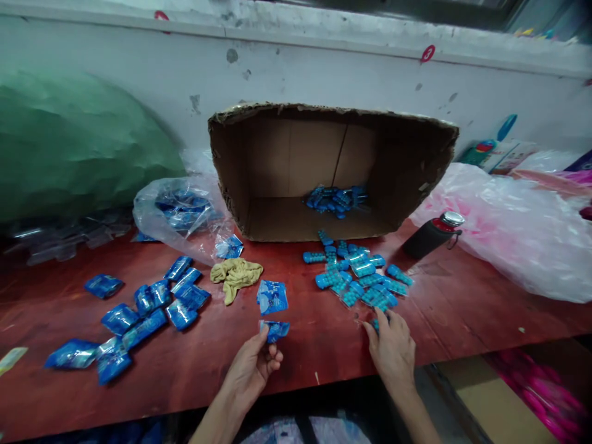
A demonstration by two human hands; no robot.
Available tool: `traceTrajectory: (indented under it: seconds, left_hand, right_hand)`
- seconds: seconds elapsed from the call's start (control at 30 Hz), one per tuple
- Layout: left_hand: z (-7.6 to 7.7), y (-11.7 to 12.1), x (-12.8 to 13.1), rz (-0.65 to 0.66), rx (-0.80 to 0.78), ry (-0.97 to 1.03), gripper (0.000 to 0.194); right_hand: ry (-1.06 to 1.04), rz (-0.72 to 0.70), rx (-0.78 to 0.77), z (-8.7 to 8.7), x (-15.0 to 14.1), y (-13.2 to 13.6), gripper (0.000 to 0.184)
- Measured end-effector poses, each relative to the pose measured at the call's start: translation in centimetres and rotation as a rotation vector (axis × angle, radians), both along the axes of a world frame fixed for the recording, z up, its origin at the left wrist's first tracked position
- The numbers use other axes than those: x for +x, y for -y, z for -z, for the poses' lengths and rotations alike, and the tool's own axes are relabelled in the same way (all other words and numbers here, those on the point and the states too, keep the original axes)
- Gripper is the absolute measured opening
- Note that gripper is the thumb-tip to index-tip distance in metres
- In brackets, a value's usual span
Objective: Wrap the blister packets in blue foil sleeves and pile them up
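My left hand point(254, 364) pinches a small blue packet point(277, 332) between thumb and fingers, just above the table. Beyond it lie flat blue packets point(272, 297). My right hand point(394, 350) has its thumb and fingers closed around a small clear tube point(375, 324) with turquoise beads, mostly hidden by the fingers. Right in front of that hand is a loose pile of similar bead-filled tubes with blue caps point(363, 266). Several plump, shiny blue packets point(144, 328) are spread over the left of the table.
A cardboard box point(287, 222) lies on its side at the back, more tubes point(335, 200) inside. A crumpled yellowish cloth point(237, 275), a plastic bag of blue packets point(185, 213), a dark flask point(428, 237) and a big pale plastic bag point(518, 240) stand around on the red table point(324, 357).
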State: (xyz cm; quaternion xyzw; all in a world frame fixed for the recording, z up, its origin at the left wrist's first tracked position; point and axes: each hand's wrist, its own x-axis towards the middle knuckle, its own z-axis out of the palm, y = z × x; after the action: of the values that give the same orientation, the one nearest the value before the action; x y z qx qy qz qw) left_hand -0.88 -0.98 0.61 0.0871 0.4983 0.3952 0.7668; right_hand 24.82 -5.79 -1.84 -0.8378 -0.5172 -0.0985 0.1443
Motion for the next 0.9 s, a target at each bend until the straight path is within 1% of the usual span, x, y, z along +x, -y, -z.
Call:
traceTrajectory:
  seconds: [0.07,0.17,0.23,0.33,0.4,0.43,0.5,0.57,0.6,0.67,0.73,0.8,0.87,0.9]
  left_hand:
    - [-0.3,0.0,-0.1,-0.013,-0.036,0.003,0.014]
    - [-0.6,0.0,-0.1,-0.045,-0.069,-0.003,0.015]
    - [-0.6,0.0,-0.2,-0.053,-0.074,-0.015,0.016]
    - [-0.3,0.1,-0.5,-0.061,-0.018,-0.045,0.015]
    - [-0.2,0.2,-0.7,-0.070,0.050,-0.067,0.016]
    - [-0.2,0.2,-0.7,-0.074,0.085,-0.074,0.018]
    - [-0.2,0.2,-0.7,-0.067,0.145,-0.083,0.022]
    - [-0.3,0.2,-0.6,-0.054,0.196,-0.099,0.026]
    - [-0.3,0.1,-0.6,-0.047,0.222,-0.116,0.027]
    - [-0.3,0.1,-0.6,-0.042,0.275,-0.184,0.029]
    - [-0.3,0.2,-0.7,-0.028,0.328,-0.289,0.029]
    - [-0.2,0.3,-0.7,-0.007,0.363,-0.376,0.029]
    - [-0.1,0.5,-0.6,-0.002,0.358,-0.362,0.028]
    - [0.0,0.6,-0.5,-0.001,0.336,-0.311,0.027]
  right_hand:
    - [0.007,-0.021,-0.017,1.0,-0.5,-0.2,0.035]
    - [-0.057,-0.130,0.046,1.6,-3.4,-1.5,0.036]
    - [-0.135,-0.218,0.081,1.4,-5.7,-2.7,0.036]
    - [-0.309,-0.314,0.128,0.1,-8.7,-4.0,0.033]
    - [-0.548,-0.391,0.175,-1.2,-10.3,-4.4,0.033]
    - [-0.724,-0.435,0.179,-1.9,-11.0,-4.4,0.034]
    - [-1.137,-0.496,0.122,-3.1,-12.2,-4.5,0.035]
    - [-1.515,-0.492,0.020,-3.8,-13.0,-4.6,0.034]
    - [-1.658,-0.478,-0.024,-4.1,-13.3,-4.6,0.034]
    - [-1.841,-0.454,-0.067,-4.2,-13.6,-4.8,0.035]
    - [-1.891,-0.442,-0.058,-4.0,-13.8,-4.9,0.033]
    - [-1.825,-0.435,-0.007,-3.7,-14.0,-4.9,0.022]
    - [-1.751,-0.415,0.035,-3.3,-14.4,-4.8,0.007]
    - [-1.745,-0.396,0.036,-3.1,-14.6,-4.7,0.008]
